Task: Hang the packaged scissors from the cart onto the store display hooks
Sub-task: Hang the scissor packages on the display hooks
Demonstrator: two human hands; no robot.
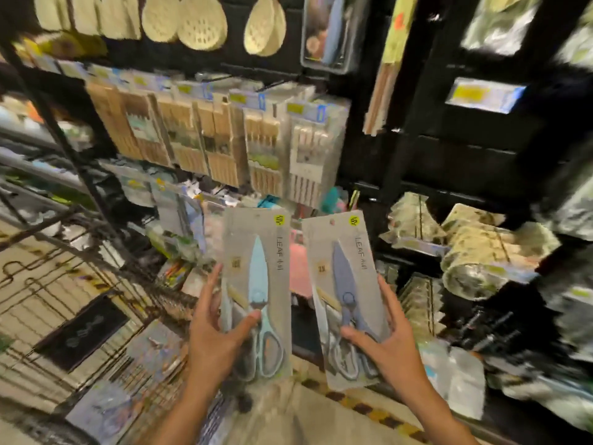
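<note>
I hold two scissors packs: one teal pack [256,293] in my left grip [221,329], one blue-grey pack [345,297] in my right grip [385,342]. More packs, blurred, lie in the cart [96,316] beside my left grip.

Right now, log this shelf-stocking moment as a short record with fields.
left hand: grip holds the light blue scissors pack, thumb across its front
right hand: grip holds the darker blue scissors pack the same way
pack state: both upright, side by side, apart, neither hung yet
cart: wire cart at left, more packs lying in it
display: packaged wooden utensils hang above; image blurred
</note>
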